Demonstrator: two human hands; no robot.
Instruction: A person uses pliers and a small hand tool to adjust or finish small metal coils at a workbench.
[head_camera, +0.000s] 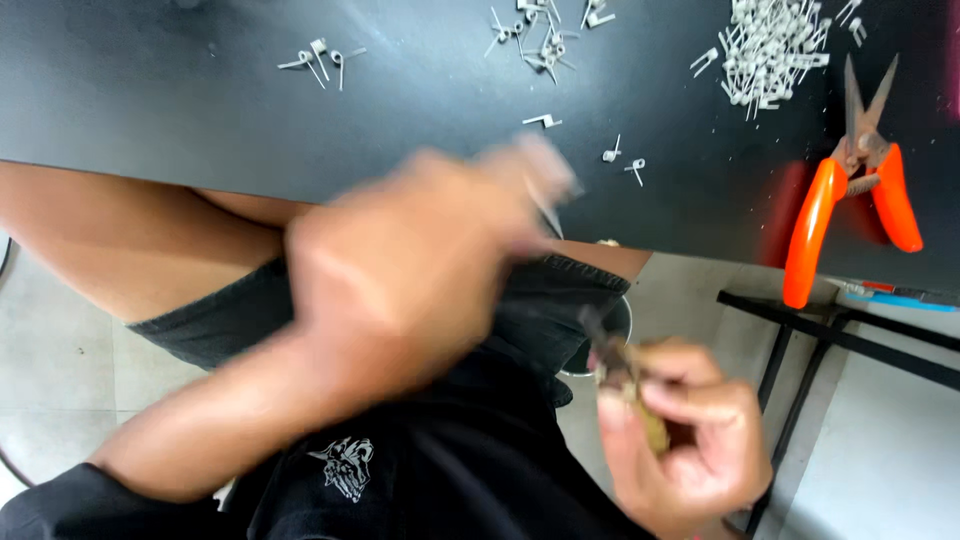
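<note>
My left hand (400, 270) is blurred with motion at the front edge of the black table (200, 110), its fingertips pinched on a thin small metal part (548, 208). Low down at the right, my right hand (690, 440) is closed around a small tool with a brownish handle (630, 395), its dark tip pointing up and left. Both hands are over my lap, which is covered by dark shorts (540, 310). A heap of small pale metal parts (770, 50) lies at the far right of the table.
Orange-handled snips (850, 175) lie on the table's right side. Smaller clusters of parts (322, 58) (540, 35) and a few loose ones (625, 160) are scattered about. A round metal container (618, 335) sits below the table edge. A black metal frame (840, 335) stands at the right.
</note>
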